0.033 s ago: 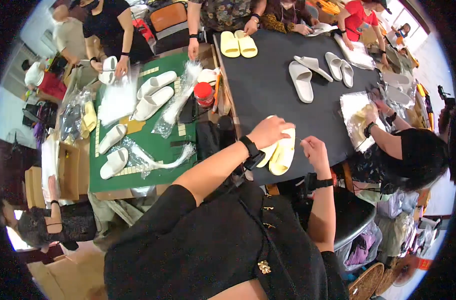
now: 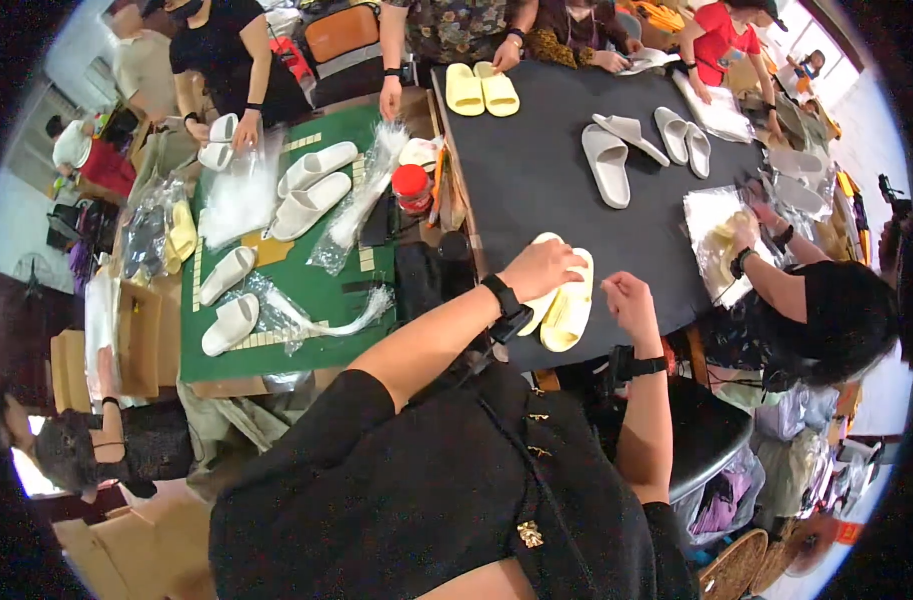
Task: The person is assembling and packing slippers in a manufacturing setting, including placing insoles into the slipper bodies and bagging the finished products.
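Observation:
A pair of pale yellow slide slippers (image 2: 567, 315) lies at the near edge of the black-topped table. My left hand (image 2: 542, 272) reaches over them from the left, its fingers curled onto the right slipper and its palm hiding part of the left one. Just right of the pair, my right hand (image 2: 630, 303) is raised with thumb and fingers pinched together. Whatever is in that pinch, if anything, is too small to make out. Dark bands circle both my wrists.
Grey slippers (image 2: 607, 165) and another yellow pair (image 2: 482, 90) lie farther back on the black table (image 2: 527, 160). The green table (image 2: 347, 345) at left bears white slippers (image 2: 312, 206), plastic bags and a red-lidded jar (image 2: 412, 187). A co-worker (image 2: 827, 320) handles a bag at right; others stand beyond.
My left fingers have lowered slightly and show more of the slippers' far ends. At the upper left, a co-worker's white slippers have shifted. My right hand stays nearly still.

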Available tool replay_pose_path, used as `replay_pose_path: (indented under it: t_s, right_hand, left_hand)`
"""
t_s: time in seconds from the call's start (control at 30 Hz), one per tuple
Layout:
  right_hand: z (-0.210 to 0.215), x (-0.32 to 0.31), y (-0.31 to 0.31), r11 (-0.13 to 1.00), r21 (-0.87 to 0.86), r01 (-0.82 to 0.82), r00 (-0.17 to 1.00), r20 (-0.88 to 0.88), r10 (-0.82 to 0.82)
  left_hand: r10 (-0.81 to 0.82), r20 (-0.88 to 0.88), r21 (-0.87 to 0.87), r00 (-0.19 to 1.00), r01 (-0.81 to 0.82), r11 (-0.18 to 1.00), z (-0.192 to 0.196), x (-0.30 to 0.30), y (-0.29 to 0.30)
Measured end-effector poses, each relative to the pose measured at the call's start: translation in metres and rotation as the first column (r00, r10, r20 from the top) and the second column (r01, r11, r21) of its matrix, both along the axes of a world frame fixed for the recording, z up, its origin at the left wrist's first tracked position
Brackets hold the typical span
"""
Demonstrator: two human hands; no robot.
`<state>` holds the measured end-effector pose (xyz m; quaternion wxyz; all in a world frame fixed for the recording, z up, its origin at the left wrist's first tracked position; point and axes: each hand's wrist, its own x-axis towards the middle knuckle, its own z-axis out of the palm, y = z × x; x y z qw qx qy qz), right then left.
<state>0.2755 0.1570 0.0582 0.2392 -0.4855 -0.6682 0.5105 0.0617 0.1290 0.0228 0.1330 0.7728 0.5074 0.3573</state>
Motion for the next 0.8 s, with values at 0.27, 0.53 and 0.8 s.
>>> replay_pose_path:
  t_s: [0.27,0.53,0.8]
  right_hand:
    - [-0.010,-0.012,0.012,0.993,0.042,-0.111,0.994,-0.004,0.111]
    - [-0.021,-0.005,0.038,0.990,0.087,-0.107,0.994,0.044,0.103]
    - [-0.016,0.000,0.069,0.996,0.069,-0.048,0.998,-0.048,0.051]
  left_hand:
    - [0.162,0.181,-0.292,0.970,-0.104,0.951,-0.031,-0.017,-0.019]
    - [0.361,0.280,-0.282,0.889,-0.283,0.917,-0.042,-0.025,-0.028]
    - [0.430,0.294,-0.201,0.853,-0.385,0.901,-0.056,-0.044,-0.050]
